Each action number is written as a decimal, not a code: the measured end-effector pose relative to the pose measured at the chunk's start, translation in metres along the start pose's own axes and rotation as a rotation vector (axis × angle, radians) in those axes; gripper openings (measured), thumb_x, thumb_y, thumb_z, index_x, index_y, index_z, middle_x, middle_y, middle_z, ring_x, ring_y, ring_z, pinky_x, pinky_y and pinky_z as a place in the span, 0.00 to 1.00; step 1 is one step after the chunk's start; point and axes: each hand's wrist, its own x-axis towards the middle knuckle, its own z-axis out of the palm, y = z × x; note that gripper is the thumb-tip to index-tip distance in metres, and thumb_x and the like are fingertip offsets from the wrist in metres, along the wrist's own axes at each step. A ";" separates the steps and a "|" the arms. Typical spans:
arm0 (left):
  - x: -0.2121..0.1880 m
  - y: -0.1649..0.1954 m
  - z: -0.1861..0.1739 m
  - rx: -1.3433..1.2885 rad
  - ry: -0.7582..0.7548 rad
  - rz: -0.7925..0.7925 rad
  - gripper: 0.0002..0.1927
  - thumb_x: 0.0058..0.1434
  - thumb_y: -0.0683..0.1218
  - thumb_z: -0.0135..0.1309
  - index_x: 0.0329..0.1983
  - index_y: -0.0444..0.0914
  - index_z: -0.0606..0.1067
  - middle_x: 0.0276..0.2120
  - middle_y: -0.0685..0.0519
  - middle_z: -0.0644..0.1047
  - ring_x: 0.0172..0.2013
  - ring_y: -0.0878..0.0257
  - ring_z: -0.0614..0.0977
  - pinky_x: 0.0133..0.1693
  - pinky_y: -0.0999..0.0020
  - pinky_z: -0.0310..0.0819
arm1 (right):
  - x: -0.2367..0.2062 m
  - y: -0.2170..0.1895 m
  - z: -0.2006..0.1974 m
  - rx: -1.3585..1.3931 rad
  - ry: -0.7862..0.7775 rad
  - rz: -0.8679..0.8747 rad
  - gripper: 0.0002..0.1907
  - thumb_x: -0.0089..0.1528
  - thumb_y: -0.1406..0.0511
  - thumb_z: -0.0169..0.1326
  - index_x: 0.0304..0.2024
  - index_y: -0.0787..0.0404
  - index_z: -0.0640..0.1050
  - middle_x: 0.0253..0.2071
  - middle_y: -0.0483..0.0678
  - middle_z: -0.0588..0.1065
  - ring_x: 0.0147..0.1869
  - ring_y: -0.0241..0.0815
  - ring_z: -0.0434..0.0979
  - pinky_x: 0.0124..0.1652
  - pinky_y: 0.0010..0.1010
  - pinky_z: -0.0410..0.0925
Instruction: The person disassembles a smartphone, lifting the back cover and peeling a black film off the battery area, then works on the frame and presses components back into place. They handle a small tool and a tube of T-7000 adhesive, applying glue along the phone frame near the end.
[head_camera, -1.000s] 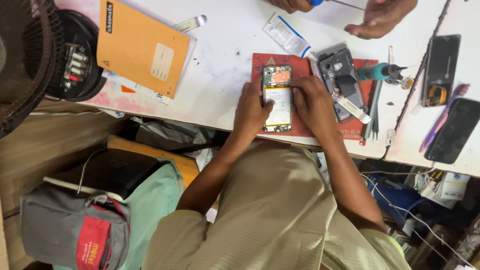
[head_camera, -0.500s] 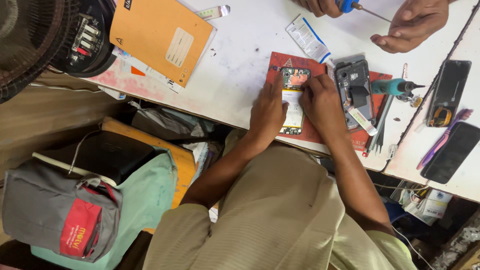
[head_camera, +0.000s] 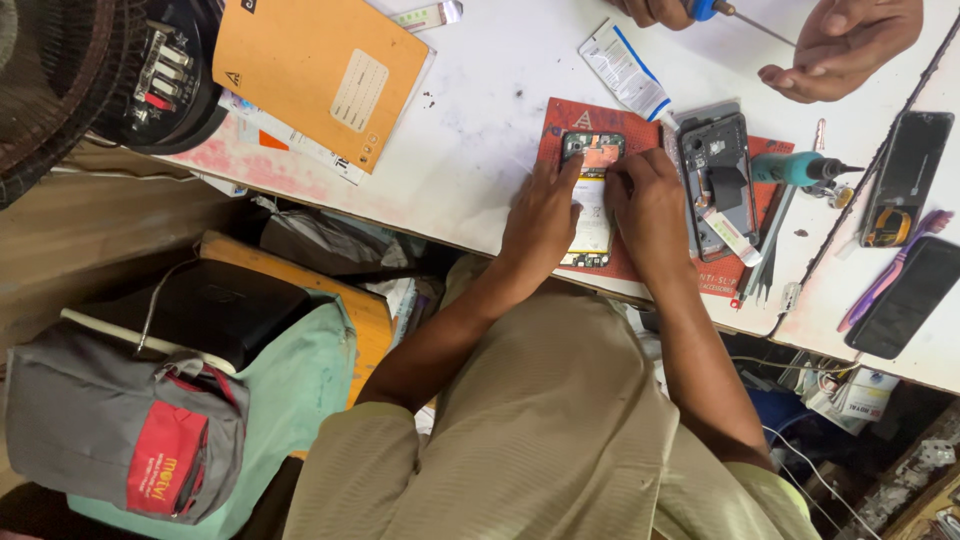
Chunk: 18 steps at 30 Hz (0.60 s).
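An opened phone (head_camera: 594, 190) with its back off, showing a white battery and circuit board, lies on a red work mat (head_camera: 578, 118) on the white table (head_camera: 480, 100). My left hand (head_camera: 538, 222) rests on the phone's left edge, fingers pressing on it. Along the phone's right edge lies my right hand (head_camera: 650, 212), with its fingertips near the upper circuit board. Whether a small tool sits between my fingers is hidden.
A grey phone back frame (head_camera: 716, 180), a teal screwdriver (head_camera: 795, 168), tweezers (head_camera: 765, 270) and two dark phones (head_camera: 905, 175) lie right of the mat. Another person's hands (head_camera: 840, 45) hold a blue-handled screwdriver at the far edge. An orange booklet (head_camera: 320, 75) lies left. A grey-red bag (head_camera: 120, 430) sits below.
The view has shifted, so the table sits lower and more to the right in frame. Both hands stay on the opened phone, with my right fingers slightly higher.
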 end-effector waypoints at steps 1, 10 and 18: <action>-0.001 0.000 -0.001 0.000 0.015 0.010 0.35 0.55 0.38 0.62 0.66 0.36 0.66 0.51 0.41 0.70 0.49 0.45 0.76 0.48 0.50 0.72 | 0.001 -0.001 -0.002 0.038 -0.022 0.030 0.05 0.63 0.73 0.60 0.42 0.67 0.79 0.42 0.58 0.75 0.43 0.57 0.78 0.43 0.44 0.71; -0.006 -0.002 -0.001 -0.030 -0.059 -0.006 0.34 0.57 0.39 0.62 0.68 0.36 0.66 0.47 0.42 0.71 0.47 0.45 0.76 0.48 0.51 0.72 | 0.012 0.009 -0.014 0.076 -0.180 0.134 0.06 0.62 0.70 0.62 0.39 0.66 0.78 0.39 0.56 0.74 0.40 0.54 0.77 0.41 0.42 0.69; -0.002 -0.009 0.005 -0.041 -0.028 0.046 0.35 0.55 0.37 0.63 0.67 0.34 0.66 0.46 0.41 0.72 0.48 0.43 0.75 0.50 0.50 0.70 | 0.012 0.004 -0.013 0.146 -0.072 0.076 0.07 0.63 0.70 0.62 0.41 0.66 0.77 0.38 0.55 0.74 0.40 0.50 0.77 0.41 0.39 0.69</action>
